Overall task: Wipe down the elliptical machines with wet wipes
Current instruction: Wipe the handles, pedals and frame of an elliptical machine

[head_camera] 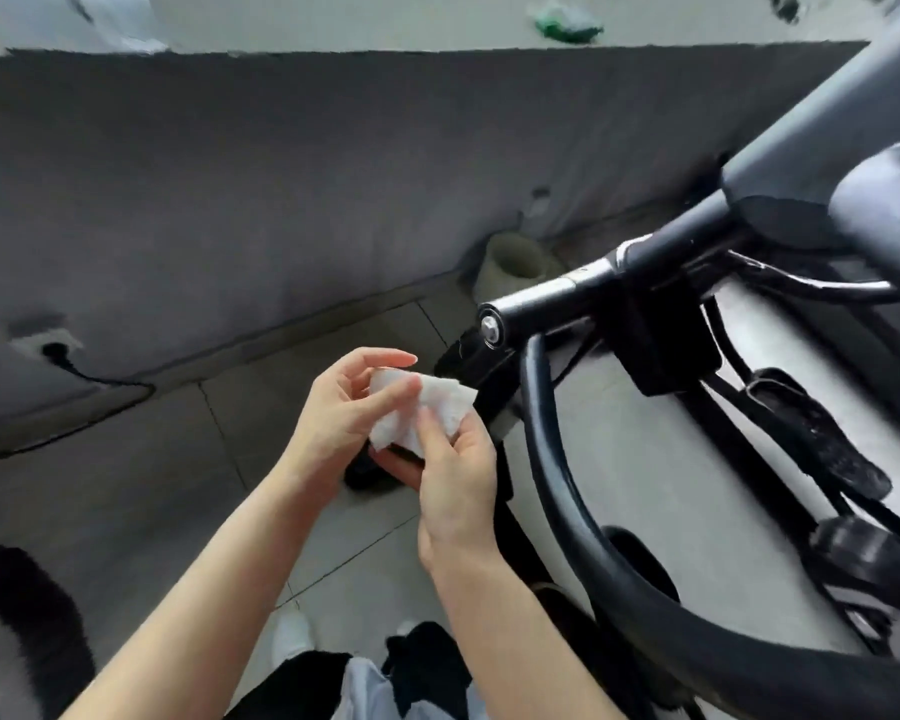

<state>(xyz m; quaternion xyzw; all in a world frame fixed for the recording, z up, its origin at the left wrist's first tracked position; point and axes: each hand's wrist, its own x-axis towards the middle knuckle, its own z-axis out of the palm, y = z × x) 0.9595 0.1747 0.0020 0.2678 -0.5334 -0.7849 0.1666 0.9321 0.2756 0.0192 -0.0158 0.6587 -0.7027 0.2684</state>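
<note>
A crumpled white wet wipe (427, 413) sits between both hands at the centre of the view. My left hand (344, 413) pinches its left side with thumb and fingers. My right hand (453, 475) grips its lower right part, thumb on top. The elliptical machine (645, 304) fills the right side, dark grey and black. Its curved black handlebar (552, 459) sweeps down just right of my right hand. A black crossbar end with a silver bolt (491, 327) lies a little above the wipe. Neither hand touches the machine.
A grey wall (281, 174) runs across the back, with a socket and black cable (53, 350) at the left. A pale cylindrical container (515, 262) stands by the wall. A black pedal (822, 433) lies at the right. Tiled floor (152, 485) spreads below; a black-and-white object (17, 631) sits lower left.
</note>
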